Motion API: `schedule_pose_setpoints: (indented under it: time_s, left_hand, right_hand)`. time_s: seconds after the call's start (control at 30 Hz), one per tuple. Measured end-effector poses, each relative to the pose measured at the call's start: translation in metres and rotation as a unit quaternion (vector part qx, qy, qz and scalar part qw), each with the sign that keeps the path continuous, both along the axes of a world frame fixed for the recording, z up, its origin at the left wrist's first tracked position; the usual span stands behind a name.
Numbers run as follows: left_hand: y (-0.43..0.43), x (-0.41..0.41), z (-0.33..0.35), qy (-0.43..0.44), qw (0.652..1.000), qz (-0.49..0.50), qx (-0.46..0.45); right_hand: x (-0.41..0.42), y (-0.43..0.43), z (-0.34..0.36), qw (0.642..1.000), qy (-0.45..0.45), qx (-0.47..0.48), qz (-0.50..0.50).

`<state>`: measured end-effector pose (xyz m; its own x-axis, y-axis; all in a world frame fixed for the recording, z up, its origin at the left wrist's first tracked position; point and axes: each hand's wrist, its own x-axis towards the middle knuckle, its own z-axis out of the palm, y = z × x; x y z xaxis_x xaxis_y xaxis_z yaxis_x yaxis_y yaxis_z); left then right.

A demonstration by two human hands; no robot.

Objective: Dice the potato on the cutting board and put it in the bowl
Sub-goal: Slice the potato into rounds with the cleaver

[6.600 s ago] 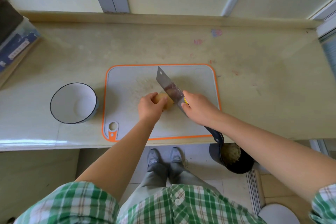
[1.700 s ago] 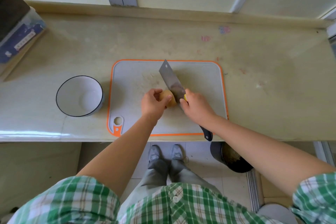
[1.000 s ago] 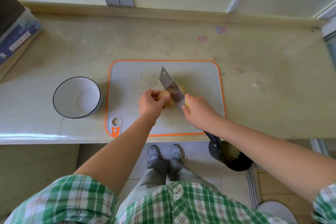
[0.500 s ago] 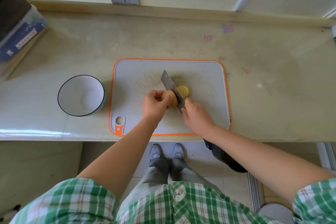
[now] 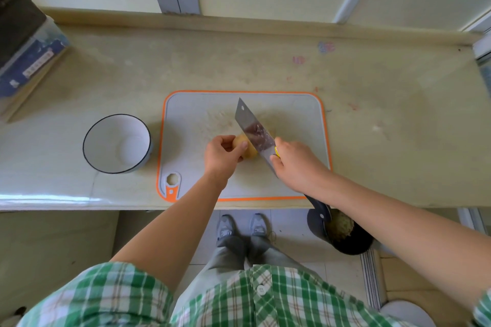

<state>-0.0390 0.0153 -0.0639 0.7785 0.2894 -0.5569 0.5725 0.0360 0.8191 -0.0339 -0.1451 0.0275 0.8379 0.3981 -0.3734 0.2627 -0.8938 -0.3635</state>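
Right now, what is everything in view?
Counter: one, beige, spans the view.
Cutting board: one, grey, orange rim, mid-counter.
Potato: one piece showing, yellow-brown, on the board.
Knife: one, steel blade, against the potato's right side.
Bowl: one, white, dark rim, left of the board.
Box: one, blue-white, far left.
Bin: one, dark, floor at right.
Left hand: one, fingers grip the potato.
Right hand: one, fingers grip the knife.

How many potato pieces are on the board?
1 in view: the potato piece, held by the left hand, beside the knife. Others may be hidden behind its blade.
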Motion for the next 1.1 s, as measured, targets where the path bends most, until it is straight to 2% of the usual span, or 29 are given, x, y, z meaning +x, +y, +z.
schedule_pose_setpoints:
  time_s: [0.87, 1.1]
  left_hand:
    - [0.004, 0.002, 0.003, -0.008, 1.0, -0.009, -0.011]
    - [0.002, 0.001, 0.002, -0.006, 1.0, 0.005, -0.02]
  right_hand:
    - [0.0, 0.027, -0.059, 0.998, -0.011, 0.017, -0.062]
    - [0.015, 0.016, -0.038, 0.997, -0.022, 0.031, -0.065]
